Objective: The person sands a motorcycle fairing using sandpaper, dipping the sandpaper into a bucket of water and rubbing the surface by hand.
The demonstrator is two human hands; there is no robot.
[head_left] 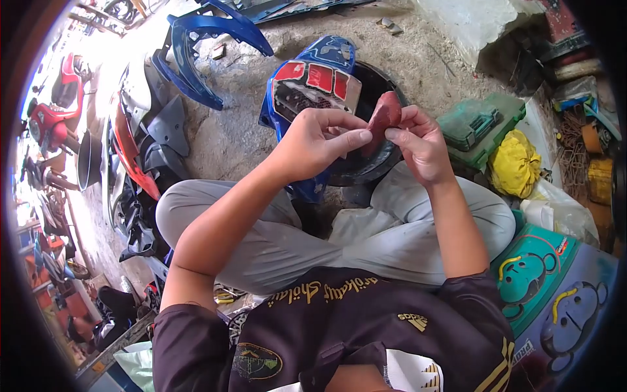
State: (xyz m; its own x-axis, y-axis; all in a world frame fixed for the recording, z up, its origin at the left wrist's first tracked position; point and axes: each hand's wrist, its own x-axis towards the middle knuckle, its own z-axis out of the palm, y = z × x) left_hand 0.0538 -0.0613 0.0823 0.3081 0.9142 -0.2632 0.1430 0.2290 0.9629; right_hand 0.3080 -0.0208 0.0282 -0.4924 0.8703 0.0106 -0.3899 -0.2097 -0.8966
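A small dark red piece (385, 114), bent or folded, is held up between my two hands. My left hand (324, 140) pinches its left edge between thumb and fingers. On its right side, my right hand (419, 140) grips it with thumb and fingers. Below and behind the hands lies a blue motorcycle body panel (335, 52) with red and white patches, resting against a round black basin (373, 171).
Another blue fairing (225, 27) lies ahead on the rough floor. Grey and orange panels (134, 153) are at the left. A green case (480, 127), a yellow bundle (514, 163) and a teal box (532, 277) stand at the right.
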